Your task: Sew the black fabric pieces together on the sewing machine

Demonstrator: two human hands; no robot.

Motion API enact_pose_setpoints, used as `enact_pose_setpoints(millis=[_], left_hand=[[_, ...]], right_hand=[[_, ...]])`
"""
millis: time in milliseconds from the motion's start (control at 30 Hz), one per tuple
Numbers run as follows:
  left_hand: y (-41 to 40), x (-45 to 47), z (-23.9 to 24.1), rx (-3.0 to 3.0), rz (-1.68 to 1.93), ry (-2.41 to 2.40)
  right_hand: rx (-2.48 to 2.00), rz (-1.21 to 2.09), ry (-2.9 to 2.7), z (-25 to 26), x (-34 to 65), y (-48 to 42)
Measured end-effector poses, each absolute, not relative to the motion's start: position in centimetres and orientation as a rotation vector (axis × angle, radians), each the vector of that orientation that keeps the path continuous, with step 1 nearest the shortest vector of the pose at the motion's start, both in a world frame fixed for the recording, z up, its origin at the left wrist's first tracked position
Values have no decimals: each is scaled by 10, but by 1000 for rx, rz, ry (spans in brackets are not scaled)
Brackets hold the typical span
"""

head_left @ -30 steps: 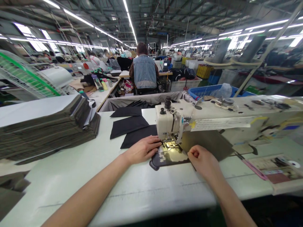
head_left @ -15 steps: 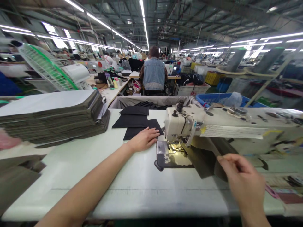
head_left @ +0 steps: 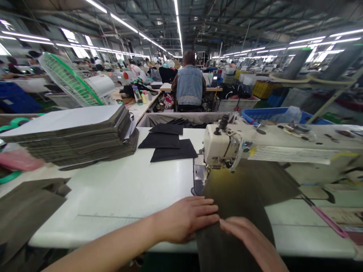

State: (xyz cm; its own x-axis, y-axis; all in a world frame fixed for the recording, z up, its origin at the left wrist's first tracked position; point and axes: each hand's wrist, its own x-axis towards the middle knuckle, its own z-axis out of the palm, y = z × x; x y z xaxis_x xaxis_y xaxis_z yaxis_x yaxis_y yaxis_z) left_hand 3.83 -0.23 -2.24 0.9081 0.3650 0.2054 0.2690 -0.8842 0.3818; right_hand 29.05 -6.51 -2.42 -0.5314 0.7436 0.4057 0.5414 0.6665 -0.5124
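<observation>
A dark olive-brown fabric panel [head_left: 236, 204] lies across the bed of a white sewing machine [head_left: 218, 145], under its needle area, and hangs over the table's front edge. My left hand [head_left: 188, 219] rests on the panel's left edge, fingers stretched out and flat. Close beside its fingertips, my right hand [head_left: 246, 236] lies on the same cloth with its fingers extended; part of it is hidden from view. The machine's presser foot is covered by the head and the fabric. Several black fabric pieces [head_left: 172, 151] lie overlapping left of the machine head.
A tall stack of olive-brown panels [head_left: 73, 147] stands at left, near a green-rimmed fan [head_left: 70, 81]. More cloth [head_left: 31, 211] hangs at the left edge. Pink-handled tweezers [head_left: 326, 217] lie at right. Behind are a blue basket [head_left: 249, 115] and a seated person [head_left: 189, 87].
My left hand has moved from the black pieces toward the front and onto the olive-brown panel. My right hand has moved left, and the panel now spreads across the machine bed.
</observation>
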Motion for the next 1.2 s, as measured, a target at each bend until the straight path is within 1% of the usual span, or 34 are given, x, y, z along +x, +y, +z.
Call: enact_pose_setpoints(millis=[100,200,300,367,467,533,567,600,700,767,867,967,1033,1100,1167,1200], left_hand=[[-15,7,-8,2644,308,520],[-30,-19,5,2667,248,603],[-44,-35,11,2756,209,561],[-51,-39,15,2850,282,550],[-59,-40,25,3078,612,761],[-58,-37,31,3188,825,889],[-56,-36,33,3213,850,875],[-53,-36,33,3222,801,810],[-44,-39,22,3111,473,530],[-42,-45,7,2945,382,480],[-46,-50,-14,2617,441,715],[-45,-41,-23,2256,585,1153],[-40,-29,-21,2083,689,1443],[-32,-17,-16,2034,749,1634],[-25,-9,-12,2064,748,1708],[-23,-7,-11,2075,736,1726]], right_hand=[[-859,242,-2545,-27,312,-61],[-840,229,-2680,-36,317,-64],[-804,422,-2659,-38,313,-64],[-822,596,-2534,-36,309,-61],[-901,938,-2320,-31,302,-51],[-897,1063,-2267,-30,296,-45],[-881,1051,-2273,-31,293,-43],[-868,996,-2290,-32,290,-41],[-883,781,-2347,-36,289,-41],[-943,712,-2353,-35,293,-43],[-1022,720,-2332,-26,298,-46],[-1007,860,-2250,-19,295,-43],[-1056,913,-2089,-22,288,-36],[-1227,815,-1906,-30,278,-28],[-1405,679,-1768,-38,269,-23],[-1466,665,-1718,-42,264,-21]])
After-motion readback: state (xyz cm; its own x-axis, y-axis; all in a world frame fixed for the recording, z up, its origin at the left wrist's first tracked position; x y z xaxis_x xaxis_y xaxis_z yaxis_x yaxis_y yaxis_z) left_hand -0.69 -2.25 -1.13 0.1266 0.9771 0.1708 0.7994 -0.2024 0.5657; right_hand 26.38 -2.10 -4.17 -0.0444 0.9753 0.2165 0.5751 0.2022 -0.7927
